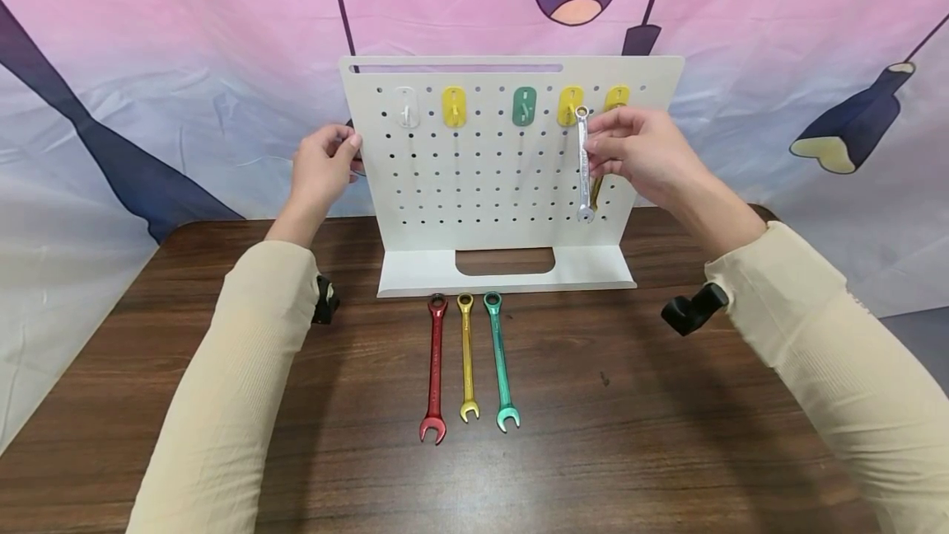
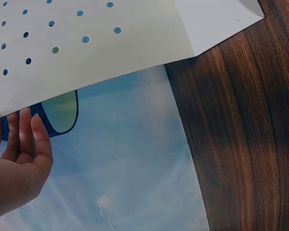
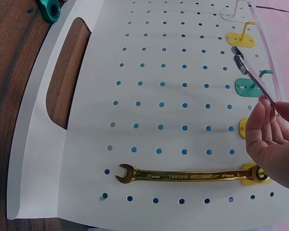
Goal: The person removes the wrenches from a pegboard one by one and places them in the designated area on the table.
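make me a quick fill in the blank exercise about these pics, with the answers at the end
1. The wrench in the right grip is ____ in colour.
2. On the table, one gold wrench lies between the red wrench and the ____ one.
3. Of the five hooks on the pegboard, ____ are yellow.
4. The hanging gold wrench points its open end ____.

Missing words: silver; green; three; down
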Demonstrator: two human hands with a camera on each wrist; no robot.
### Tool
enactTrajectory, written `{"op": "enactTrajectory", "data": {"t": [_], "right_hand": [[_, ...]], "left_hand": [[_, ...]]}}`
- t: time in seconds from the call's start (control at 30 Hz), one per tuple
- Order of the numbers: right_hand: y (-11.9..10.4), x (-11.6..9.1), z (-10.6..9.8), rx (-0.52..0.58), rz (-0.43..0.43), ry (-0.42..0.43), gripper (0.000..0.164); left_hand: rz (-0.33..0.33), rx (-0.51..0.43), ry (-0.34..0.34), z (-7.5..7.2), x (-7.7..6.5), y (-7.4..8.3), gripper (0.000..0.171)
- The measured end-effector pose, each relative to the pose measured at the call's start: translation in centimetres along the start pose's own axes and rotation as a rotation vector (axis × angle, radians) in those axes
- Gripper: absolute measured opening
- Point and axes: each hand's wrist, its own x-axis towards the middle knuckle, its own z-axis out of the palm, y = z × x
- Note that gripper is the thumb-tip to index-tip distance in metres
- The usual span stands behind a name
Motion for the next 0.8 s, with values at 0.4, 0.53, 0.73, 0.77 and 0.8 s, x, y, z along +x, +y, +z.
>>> {"op": "enactTrajectory", "data": {"t": [0.4, 0.53, 0.73, 0.77, 0.8], "right_hand": [[-0.2, -0.6, 0.0, -0.042, 0.017, -0.008, 0.013], [0.1, -0.8, -0.1, -0.067, 0.024, -0.002, 0.013], [1.3, -1.0, -0.3, -0.105, 0.047, -0.019, 0.014], [1.6, -1.1, -0.3, -0.103, 0.056, -0.023, 0.015], [1.9, -1.1, -0.3, -0.101, 0.066, -0.026, 0.015]], "left_hand": [[0.004, -0.003, 0.001, 0.0, 0.0, 0.0, 0.034], [0.014, -0.007, 0.011, 0.1, 0.1, -0.1, 0.032], [0.019, -0.003, 0.019, 0.2, 0.0, 0.0, 0.032], [0.019, -0.001, 0.019, 0.2, 0.0, 0.0, 0.032], [0.018, -0.002, 0.02, 0.2, 0.0, 0.0, 0.032]]}}
